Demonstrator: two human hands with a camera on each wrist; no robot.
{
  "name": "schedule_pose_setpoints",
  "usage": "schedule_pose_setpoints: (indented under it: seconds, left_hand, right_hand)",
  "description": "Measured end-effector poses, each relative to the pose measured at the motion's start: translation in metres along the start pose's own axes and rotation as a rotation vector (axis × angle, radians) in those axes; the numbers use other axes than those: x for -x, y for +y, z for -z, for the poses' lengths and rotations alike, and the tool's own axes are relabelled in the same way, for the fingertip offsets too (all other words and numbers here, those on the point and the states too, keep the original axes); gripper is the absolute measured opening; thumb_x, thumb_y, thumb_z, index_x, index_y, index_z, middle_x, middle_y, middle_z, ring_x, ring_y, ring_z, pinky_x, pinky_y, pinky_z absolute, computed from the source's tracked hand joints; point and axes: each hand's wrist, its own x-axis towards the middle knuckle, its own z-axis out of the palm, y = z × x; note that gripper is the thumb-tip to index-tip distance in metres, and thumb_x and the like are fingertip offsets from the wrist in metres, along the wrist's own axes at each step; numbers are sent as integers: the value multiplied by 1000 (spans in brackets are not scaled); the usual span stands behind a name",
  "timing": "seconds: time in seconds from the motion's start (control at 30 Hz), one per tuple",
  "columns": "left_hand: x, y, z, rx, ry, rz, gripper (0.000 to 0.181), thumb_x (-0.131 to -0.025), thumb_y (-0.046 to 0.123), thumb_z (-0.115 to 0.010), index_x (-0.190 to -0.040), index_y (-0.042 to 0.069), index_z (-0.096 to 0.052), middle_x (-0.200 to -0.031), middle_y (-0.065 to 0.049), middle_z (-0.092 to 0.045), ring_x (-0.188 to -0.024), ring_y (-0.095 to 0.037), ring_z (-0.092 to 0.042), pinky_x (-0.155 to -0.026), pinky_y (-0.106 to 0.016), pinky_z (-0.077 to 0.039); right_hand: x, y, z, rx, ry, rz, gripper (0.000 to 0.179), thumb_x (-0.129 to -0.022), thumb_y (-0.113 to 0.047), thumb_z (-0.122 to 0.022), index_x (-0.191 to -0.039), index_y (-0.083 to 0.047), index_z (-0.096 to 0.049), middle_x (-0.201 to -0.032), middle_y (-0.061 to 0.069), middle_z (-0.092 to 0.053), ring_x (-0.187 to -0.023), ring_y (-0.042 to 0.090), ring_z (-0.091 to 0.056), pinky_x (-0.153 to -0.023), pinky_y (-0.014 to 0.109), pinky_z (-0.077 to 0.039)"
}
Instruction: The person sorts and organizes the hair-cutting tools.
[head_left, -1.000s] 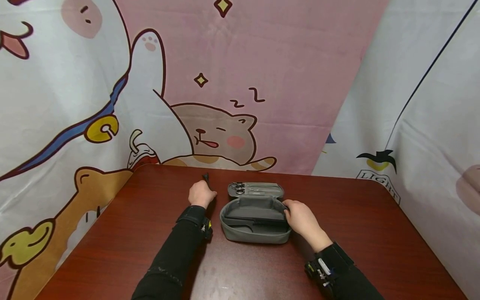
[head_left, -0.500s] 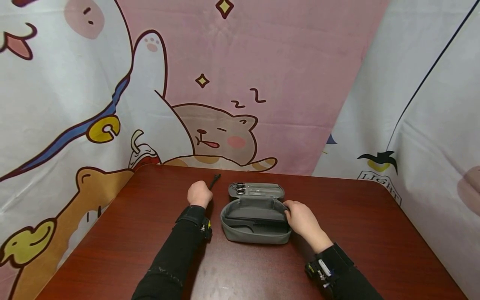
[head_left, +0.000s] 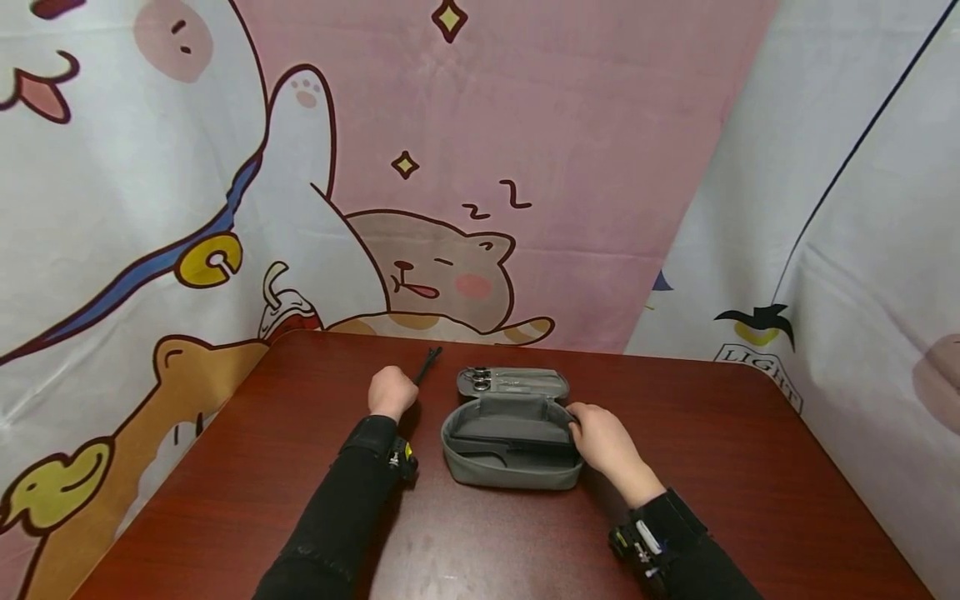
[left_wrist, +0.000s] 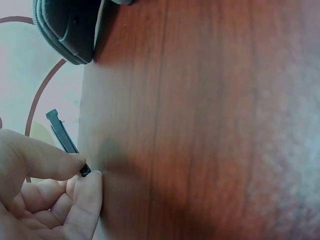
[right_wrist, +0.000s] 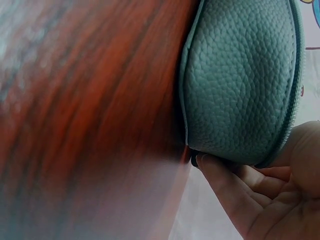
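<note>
My left hand [head_left: 393,392] is left of the grey zippered case [head_left: 513,477], a little above the table. Between thumb and forefinger it pinches one end of a slim black two-armed tool [left_wrist: 64,136], whose far end points away from me; its exact kind is unclear. The case lies unzipped, lid folded back, with small scissors [head_left: 480,381] and clear sleeves in the lid. A long dark object [head_left: 540,447] lies across the inside. My right hand [head_left: 606,439] grips the case's right wall, and the right wrist view shows its fingers against the pebbled side [right_wrist: 235,85].
A reddish-brown wooden table [head_left: 720,450] bears the case. Behind it hangs a cloth backdrop [head_left: 585,167] printed with cartoon animals, meeting the table's far edge.
My left hand has drawn slightly left and toward me with the black tool, and more of the tool shows beyond my fingers. My right hand and the case stay where they were.
</note>
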Motion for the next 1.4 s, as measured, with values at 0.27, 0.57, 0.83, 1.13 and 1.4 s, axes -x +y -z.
schedule_pose_setpoints:
  seconds: [0.27, 0.57, 0.83, 1.13, 1.4]
  left_hand:
    - [6, -3, 2, 83, 49, -86, 7, -84, 5, -67, -81, 2, -72, -85, -11, -69, -81, -30, -62, -76, -42, -51]
    - [16, 15, 9, 278, 16, -106, 7, -88, 9, -71, -89, 1, -71, -78, -8, -68, -64, -17, -65, -59, -31, -51]
    - [34, 34, 17, 416, -8, -142, 8, -89, 7, -72, -94, 1, -70, -83, -10, -67, -69, -20, -68, -64, -32, -56]
    - [54, 50, 22, 372, 9, -281, 5, -88, 5, -72, -92, 2, -70, -80, -6, -66, -68, -17, -64, -60, -32, -51]
    - [72, 60, 22, 351, 9, -397, 4, -87, 5, -73, -90, 4, -70, -79, -3, -66, -73, -19, -60, -65, -34, -49]
  right_hand:
    - [1, 0, -2, -7, 5, -12, 20, -91, -1, -68, -110, 3, -67, -101, 18, -68, -94, 34, -65, -82, 49, -52]
    - [1, 0, 1, -8, 2, 7, 20, -91, -1, -68, -111, 4, -67, -100, 18, -67, -93, 35, -65, -81, 50, -52]
    - [4, 1, 1, -63, -7, -10, 24, -92, -8, -69, -113, 3, -66, -101, 16, -67, -89, 31, -65, -78, 49, -52]
    - [5, -1, 8, -101, 102, 40, 36, -92, -12, -71, -123, 5, -63, -109, 18, -67, -96, 33, -66, -80, 50, -53]
    - [1, -9, 9, -346, 254, 87, 50, -93, -10, -69, -137, 5, -51, -118, 20, -65, -106, 35, -64, -87, 50, -52]
